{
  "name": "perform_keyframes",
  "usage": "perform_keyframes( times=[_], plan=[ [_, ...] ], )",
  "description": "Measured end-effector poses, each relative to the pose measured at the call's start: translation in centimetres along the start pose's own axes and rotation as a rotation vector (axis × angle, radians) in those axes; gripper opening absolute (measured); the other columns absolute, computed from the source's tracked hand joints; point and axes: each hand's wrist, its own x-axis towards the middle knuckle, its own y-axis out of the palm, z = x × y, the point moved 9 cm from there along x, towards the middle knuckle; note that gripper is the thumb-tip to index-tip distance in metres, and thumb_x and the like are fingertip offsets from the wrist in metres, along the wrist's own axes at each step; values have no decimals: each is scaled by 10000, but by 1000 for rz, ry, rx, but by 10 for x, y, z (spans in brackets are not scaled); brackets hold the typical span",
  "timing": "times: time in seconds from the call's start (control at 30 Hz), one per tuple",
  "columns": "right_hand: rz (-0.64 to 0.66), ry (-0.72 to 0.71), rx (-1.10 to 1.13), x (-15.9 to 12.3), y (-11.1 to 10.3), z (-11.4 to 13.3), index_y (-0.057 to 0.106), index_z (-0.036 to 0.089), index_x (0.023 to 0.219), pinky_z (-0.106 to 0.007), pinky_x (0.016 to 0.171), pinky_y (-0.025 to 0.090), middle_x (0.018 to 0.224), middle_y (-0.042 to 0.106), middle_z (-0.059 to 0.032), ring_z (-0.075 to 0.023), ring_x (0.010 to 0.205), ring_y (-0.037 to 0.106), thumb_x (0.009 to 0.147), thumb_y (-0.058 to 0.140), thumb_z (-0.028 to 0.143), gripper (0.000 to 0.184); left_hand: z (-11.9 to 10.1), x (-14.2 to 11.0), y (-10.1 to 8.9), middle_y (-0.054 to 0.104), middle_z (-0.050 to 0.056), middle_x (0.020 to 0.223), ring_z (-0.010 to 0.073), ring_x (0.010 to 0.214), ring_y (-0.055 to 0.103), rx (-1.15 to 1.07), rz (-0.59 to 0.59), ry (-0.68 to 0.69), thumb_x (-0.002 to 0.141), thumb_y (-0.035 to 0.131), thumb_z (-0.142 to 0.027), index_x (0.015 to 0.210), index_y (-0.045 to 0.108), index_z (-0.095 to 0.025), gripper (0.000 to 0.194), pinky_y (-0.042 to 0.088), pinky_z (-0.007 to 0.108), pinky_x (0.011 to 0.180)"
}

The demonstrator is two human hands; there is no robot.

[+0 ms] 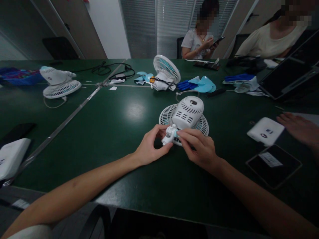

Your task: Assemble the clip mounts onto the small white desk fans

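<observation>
In front of me a white electric fan [188, 113] lies face down on the green table, its round grille flat against the top and its motor housing upward. A white clamp [168, 135] sticks out from the fan toward me. My left hand [154, 144] grips the clamp from the left, thumb on the near side and fingers behind it. With thumb and fingertips my right hand [199, 146] pinches a small light-blue knob [176, 133] on the clamp's right side. The fingers partly cover the clamp and the knob.
Another fan [165, 73] stands behind, beside light-blue fan blades [204, 84] and blue gloves. A third fan [59, 81] lies far left near a blue basket [21, 76]. At right are a white box [266, 131], a dark pad [274, 167] and another person's hand [296, 127].
</observation>
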Motion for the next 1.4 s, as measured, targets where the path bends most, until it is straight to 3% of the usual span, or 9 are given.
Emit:
perform_keyframes(
  times=[0.23,0.33,0.5,0.7,0.8,0.9,1.03,1.27,1.4],
  plan=[
    [47,90,33,-1,9,-9,532,215,1376,-256,745,621,1056,765,-31,-135,791,736,965,614,111,431,-1,0,0,642,113,1111,219,982,635,1,-2,-2,902,689,-290,1330,521,-142,483,554,374,902],
    [-2,55,31,-2,3,-5,519,199,1402,-270,730,625,1085,741,-58,-166,871,734,916,646,92,514,-3,0,1,643,111,1101,216,974,635,1,0,4,900,693,-283,1323,523,-137,478,555,373,894],
    [-1,-65,-28,-2,1,4,521,255,1428,-312,832,633,1196,720,-61,-191,1030,723,897,619,26,586,-1,0,1,642,110,1104,217,973,633,-7,2,2,903,688,-288,1319,520,-146,471,557,374,901],
    [11,79,4,-1,6,-10,577,224,1358,-261,766,623,1084,773,-35,-148,831,752,943,649,113,435,0,0,0,638,112,1125,220,988,634,4,1,-2,904,686,-287,1326,517,-155,474,553,380,916],
    [13,93,26,-1,5,-10,565,226,1369,-253,684,612,1048,770,-25,-135,748,732,938,654,129,451,-1,0,0,646,113,1119,221,985,638,5,0,2,902,687,-296,1322,519,-154,474,556,381,908],
    [-19,34,28,-1,0,-3,531,223,1406,-271,674,615,1089,745,-52,-166,842,733,897,668,95,541,-2,0,0,650,109,1103,215,967,641,-3,-1,9,900,690,-291,1317,521,-150,471,558,373,894],
    [-19,-58,-12,-1,-2,5,539,233,1413,-297,818,633,1201,726,-71,-188,1031,731,883,626,7,582,-1,0,0,644,110,1102,214,971,637,-13,-3,-2,901,689,-287,1313,520,-148,466,557,370,899],
    [-16,45,3,2,0,-5,570,246,1382,-286,799,646,1119,779,-25,-160,878,770,934,641,80,483,1,-1,0,635,107,1109,213,979,630,5,2,-1,911,676,-282,1329,514,-156,466,552,363,903],
    [-6,41,15,3,-1,-2,547,220,1391,-293,774,645,1104,767,-51,-172,897,759,919,660,92,502,0,0,1,638,103,1099,214,978,633,6,11,0,909,677,-280,1327,513,-156,466,553,358,893]
  ],
)
